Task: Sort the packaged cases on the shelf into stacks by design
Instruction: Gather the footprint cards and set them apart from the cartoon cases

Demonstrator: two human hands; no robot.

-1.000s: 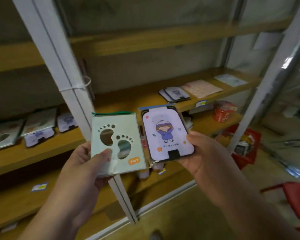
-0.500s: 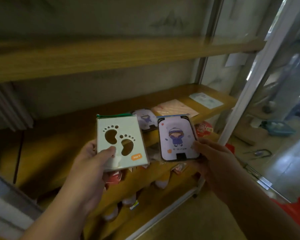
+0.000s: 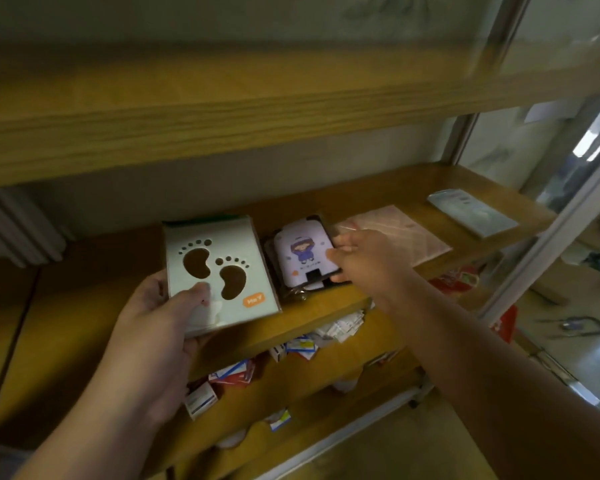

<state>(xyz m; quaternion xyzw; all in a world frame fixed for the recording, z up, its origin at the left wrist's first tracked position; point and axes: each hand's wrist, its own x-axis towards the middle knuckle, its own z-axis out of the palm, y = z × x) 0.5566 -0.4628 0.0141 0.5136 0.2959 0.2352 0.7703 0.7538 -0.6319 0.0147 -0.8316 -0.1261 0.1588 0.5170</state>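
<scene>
My left hand (image 3: pixel 160 313) grips a pale green packaged case with two footprint cut-outs (image 3: pixel 219 268), thumb on its front, held just above the wooden shelf (image 3: pixel 319 306). My right hand (image 3: pixel 357 258) holds a lilac packaged case with a cartoon girl (image 3: pixel 300 259) by its right edge, fingers curled round it. This case lies low over a dark stack on the shelf, right of the footprint case. Whether it rests on that stack I cannot tell.
A pink flat packet (image 3: pixel 399 233) and a pale blue packet (image 3: pixel 471 216) lie further right on the same shelf. An upper shelf board (image 3: pixel 222 109) hangs overhead. Several small boxes (image 3: pixel 229 375) crowd the lower shelf. A white upright post (image 3: pixel 548 237) stands at right.
My right hand has carried the lilac case forward and down onto the shelf's stack area. The left hand has brought the footprint case closer to the shelf. The view has shifted right.
</scene>
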